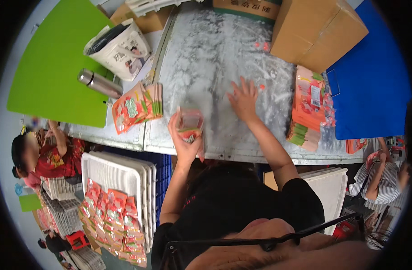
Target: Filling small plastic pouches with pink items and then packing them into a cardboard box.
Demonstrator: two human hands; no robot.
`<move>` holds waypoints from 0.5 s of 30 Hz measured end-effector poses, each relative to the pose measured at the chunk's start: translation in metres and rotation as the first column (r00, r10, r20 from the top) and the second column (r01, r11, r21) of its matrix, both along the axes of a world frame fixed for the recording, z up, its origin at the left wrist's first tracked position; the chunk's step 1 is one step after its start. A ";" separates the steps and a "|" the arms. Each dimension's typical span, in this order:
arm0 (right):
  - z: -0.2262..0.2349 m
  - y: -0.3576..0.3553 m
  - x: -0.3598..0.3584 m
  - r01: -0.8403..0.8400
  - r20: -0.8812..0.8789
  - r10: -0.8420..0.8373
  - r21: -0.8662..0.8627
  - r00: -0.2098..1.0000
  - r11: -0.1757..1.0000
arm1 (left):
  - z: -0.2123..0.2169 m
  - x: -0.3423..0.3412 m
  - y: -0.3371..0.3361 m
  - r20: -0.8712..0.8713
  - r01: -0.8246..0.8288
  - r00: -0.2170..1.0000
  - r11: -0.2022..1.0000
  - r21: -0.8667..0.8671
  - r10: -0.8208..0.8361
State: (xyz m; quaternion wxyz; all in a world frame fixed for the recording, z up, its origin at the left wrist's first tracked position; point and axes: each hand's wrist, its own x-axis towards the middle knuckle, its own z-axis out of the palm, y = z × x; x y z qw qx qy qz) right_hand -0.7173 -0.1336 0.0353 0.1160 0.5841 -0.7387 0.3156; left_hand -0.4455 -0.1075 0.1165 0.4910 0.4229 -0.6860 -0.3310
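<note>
My left hand [184, 143] is closed round a pink and red plastic pouch [190, 120] near the table's front edge. The pouch is slightly blurred, and whether anything is inside it I cannot tell. To its right, my right hand [244, 101] has its fingers spread over the metal tabletop [206, 58] and holds nothing. A small red piece [262, 87] lies just beside its fingers. On the left is a fanned stack of pink and red pouches [133, 108]. Another stack of pouches [308, 101] stands at the table's right.
A cardboard box [318, 33] stands at the back right, beside a blue panel [372, 76]. At the left are a steel flask [99, 83], a white bag [118, 51] and a green panel [57, 67]. White trays [116, 164] with pouches stand below. People work at both sides.
</note>
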 end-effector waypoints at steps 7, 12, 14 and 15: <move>-0.045 -0.068 -0.024 -0.016 -0.014 0.020 0.219 1.000 0.976 | -0.020 0.007 0.000 -0.091 0.028 0.996 0.984 0.176 -0.012; -0.008 -0.140 -0.075 0.132 0.078 -0.149 0.189 0.986 0.973 | -0.016 0.015 0.001 -0.172 0.010 0.984 0.957 0.291 0.042; -0.018 -0.184 -0.134 0.313 -0.019 -0.313 0.056 0.950 0.948 | -0.024 0.020 0.000 -0.169 0.012 0.985 0.960 0.280 0.037; -0.015 -0.202 -0.155 0.358 0.021 -0.363 0.107 0.932 0.927 | -0.028 0.024 0.000 -0.165 0.000 0.985 0.961 0.276 0.047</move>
